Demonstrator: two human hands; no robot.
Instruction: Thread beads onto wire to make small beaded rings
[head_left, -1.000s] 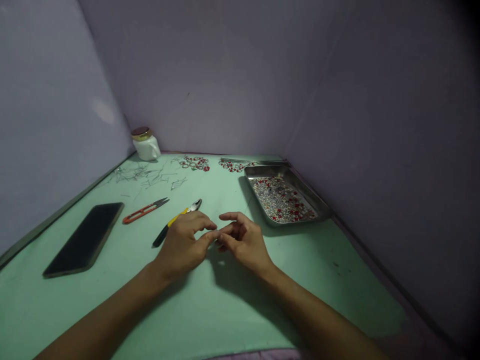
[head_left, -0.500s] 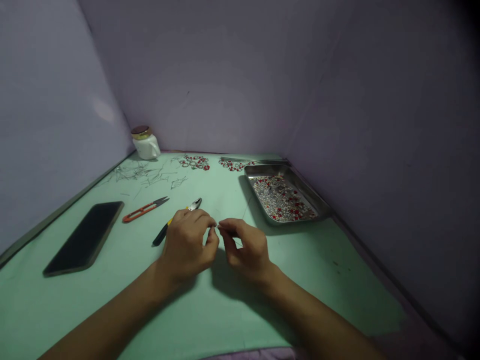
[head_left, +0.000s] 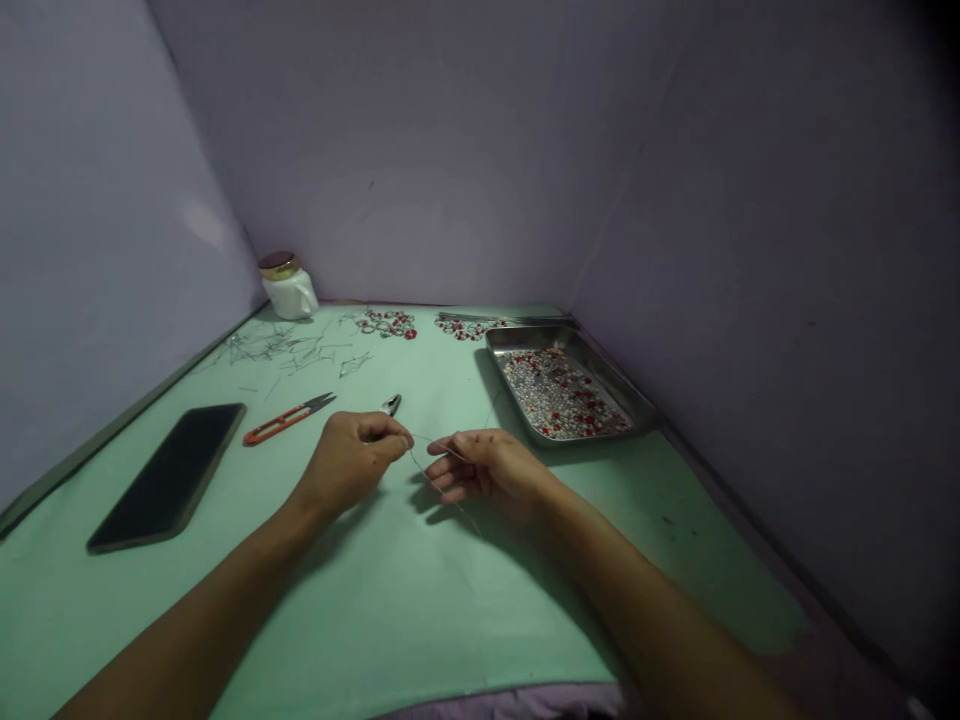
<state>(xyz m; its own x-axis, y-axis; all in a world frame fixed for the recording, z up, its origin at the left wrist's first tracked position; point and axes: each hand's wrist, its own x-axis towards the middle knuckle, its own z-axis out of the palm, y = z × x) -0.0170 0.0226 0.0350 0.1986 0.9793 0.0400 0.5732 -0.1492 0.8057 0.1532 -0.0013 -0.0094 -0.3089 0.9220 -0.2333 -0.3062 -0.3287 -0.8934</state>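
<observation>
My left hand is closed in a pinch on a thin wire, with thumb and forefinger together at its end. One strand slants down to the right, past the fingers of my right hand, and its loose tail hangs over the green table surface. Another strand runs across to the right thumb and forefinger, which grip it, while the other right fingers are loosely stretched out, palm turned up. Just behind the left hand lies a pair of pliers, mostly hidden with only the jaws showing. Any bead on the wire is too small to make out.
A metal tray of red and pale beads stands at right. Orange thread snips and a dark phone lie at left. Behind are cut wires, red beaded wire pieces, long rods and a lidded white mug.
My hands were pinched together fingertip to fingertip; now they are slightly apart. The right fingers have opened out and turned palm up, and the wire strands show between the hands.
</observation>
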